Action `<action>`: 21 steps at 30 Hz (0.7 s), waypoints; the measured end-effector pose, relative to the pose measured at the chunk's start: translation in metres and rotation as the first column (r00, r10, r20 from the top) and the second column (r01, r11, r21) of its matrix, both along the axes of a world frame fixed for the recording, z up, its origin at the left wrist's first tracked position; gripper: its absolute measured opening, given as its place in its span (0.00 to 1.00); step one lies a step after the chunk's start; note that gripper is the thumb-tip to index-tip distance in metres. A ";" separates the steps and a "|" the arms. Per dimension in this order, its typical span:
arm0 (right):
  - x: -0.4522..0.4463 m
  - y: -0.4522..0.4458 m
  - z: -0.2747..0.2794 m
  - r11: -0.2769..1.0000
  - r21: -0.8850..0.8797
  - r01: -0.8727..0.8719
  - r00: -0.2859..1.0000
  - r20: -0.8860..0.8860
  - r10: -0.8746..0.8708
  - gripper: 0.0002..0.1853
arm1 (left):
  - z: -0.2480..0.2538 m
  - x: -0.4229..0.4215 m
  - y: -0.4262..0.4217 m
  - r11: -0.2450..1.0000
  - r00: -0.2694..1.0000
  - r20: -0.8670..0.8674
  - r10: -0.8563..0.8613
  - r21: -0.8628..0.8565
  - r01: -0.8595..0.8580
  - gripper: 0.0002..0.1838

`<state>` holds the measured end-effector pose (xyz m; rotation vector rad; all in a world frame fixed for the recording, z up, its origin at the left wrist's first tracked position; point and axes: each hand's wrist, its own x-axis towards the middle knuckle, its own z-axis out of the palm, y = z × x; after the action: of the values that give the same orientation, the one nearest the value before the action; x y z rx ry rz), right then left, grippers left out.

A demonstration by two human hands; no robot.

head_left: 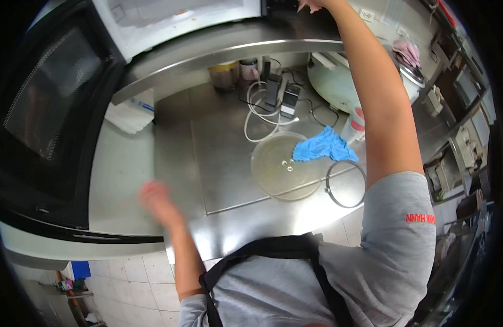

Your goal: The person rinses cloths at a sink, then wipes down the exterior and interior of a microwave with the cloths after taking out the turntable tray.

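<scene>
My right hand (312,5) is raised to the top edge of the view, partly cut off, by the dark panel (287,7) beside the microwave's white cavity (180,19). Its visible fingers are apart, with nothing seen in them. My left hand (156,199) is smeared by motion above the left part of the metal counter, so its fingers cannot be made out. The microwave door (50,103) hangs wide open at the left. A round glass turntable plate (270,174) lies on the counter, with a roller ring (329,188) beside it.
A crumpled blue cloth (325,146) overlaps the plate's edge. Behind are white cables (251,117), black adapters (288,101), a mug (249,70), a brown-filled container (224,76) and a large pale green vessel (333,82). White papers (132,114) lie at left. A metal shelf edge (219,52) crosses above.
</scene>
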<state>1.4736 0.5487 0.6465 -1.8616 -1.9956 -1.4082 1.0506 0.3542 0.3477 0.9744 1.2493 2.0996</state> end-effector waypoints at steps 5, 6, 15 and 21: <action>0.023 -0.106 -0.045 0.982 0.068 -0.176 0.335 -0.934 0.125 0.11 | -0.094 0.118 0.049 0.776 0.613 -0.483 -0.625 -0.472 0.418 0.09; 0.027 -0.128 -0.058 0.980 0.046 -0.195 0.261 -0.960 0.097 0.12 | -0.091 0.136 0.051 0.796 0.562 -0.563 -0.606 -0.430 0.426 0.10; 0.102 -0.251 -0.210 0.929 0.057 -0.365 -0.034 -0.998 0.048 0.15 | -0.091 0.311 -0.061 0.319 -0.309 -0.921 -0.238 -0.374 0.871 0.27; 0.110 -0.323 -0.232 0.896 -0.069 -0.439 -0.413 -0.870 -0.269 0.09 | -0.125 0.331 -0.055 0.276 -0.305 -0.943 -0.136 -0.332 0.902 0.07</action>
<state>1.5831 0.2257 0.4144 -1.5607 -1.0848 1.0259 1.3812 0.2997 0.2232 2.8325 -0.1030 0.5130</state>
